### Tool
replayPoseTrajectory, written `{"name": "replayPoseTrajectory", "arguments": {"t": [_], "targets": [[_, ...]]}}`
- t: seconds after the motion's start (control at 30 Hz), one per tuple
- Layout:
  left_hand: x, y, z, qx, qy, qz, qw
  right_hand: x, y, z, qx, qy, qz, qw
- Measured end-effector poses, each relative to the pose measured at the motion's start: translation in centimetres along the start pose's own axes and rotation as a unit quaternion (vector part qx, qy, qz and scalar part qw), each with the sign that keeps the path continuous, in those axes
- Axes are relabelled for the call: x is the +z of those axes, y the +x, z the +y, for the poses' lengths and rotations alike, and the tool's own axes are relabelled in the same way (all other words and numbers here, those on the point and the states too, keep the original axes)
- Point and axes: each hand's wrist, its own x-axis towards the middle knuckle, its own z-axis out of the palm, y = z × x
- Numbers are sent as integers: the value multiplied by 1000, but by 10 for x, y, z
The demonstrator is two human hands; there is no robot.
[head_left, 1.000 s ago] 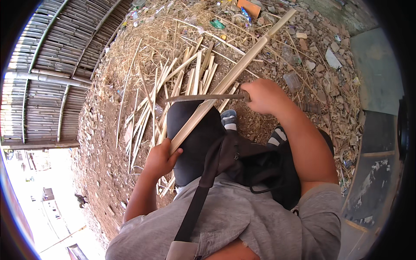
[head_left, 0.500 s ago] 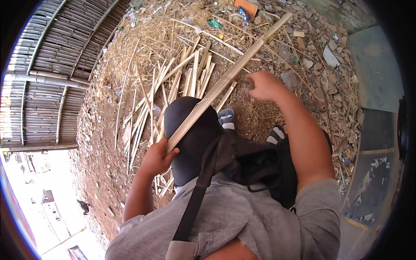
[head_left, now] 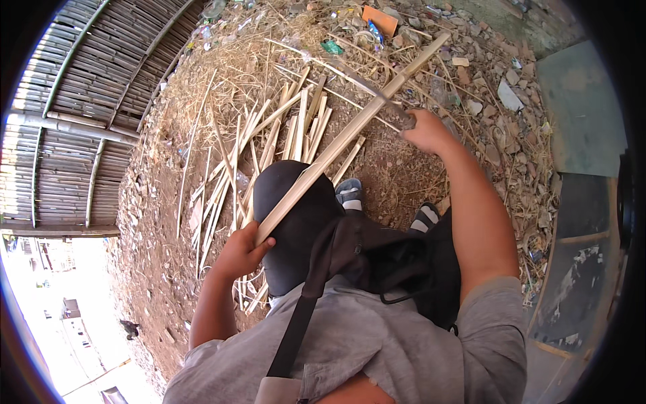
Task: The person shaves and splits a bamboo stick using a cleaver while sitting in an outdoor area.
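A long split bamboo strip slants from lower left to upper right across my dark-clad knee. Its near end is gripped by my left hand, thumb on one side and fingers round the other. My right hand is closed round the handle of a long-bladed knife. The blade points up and left and crosses the strip toward its far part. Whether the edge touches the bamboo, I cannot tell. The blade's tip is blurred against the straw.
Beyond my knee lies a pile of split bamboo pieces on dirt and straw. Rubble and litter cover the ground to the right. A bamboo-slat wall stands at left, grey panels at right. My sandalled feet are below.
My right hand has moved slightly up and right, and the knife blade now shows across the strip. The strip's far end has dipped slightly; my left hand keeps its hold.
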Motion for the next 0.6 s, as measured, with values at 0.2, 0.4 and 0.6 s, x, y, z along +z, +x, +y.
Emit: {"name": "replayPoseTrajectory", "arguments": {"t": [0.2, 0.4, 0.6], "targets": [[1, 1, -1, 6, 23, -4, 1000, 17, -15, -22, -145, -39, -52, 987], [1, 0, -6, 2, -9, -9, 1000, 1, 2, 4, -79, -54, -63, 993], [0, -1, -2, -1, 26, 3, 1000, -9, 1, -3, 31, 5, 10, 999]]}}
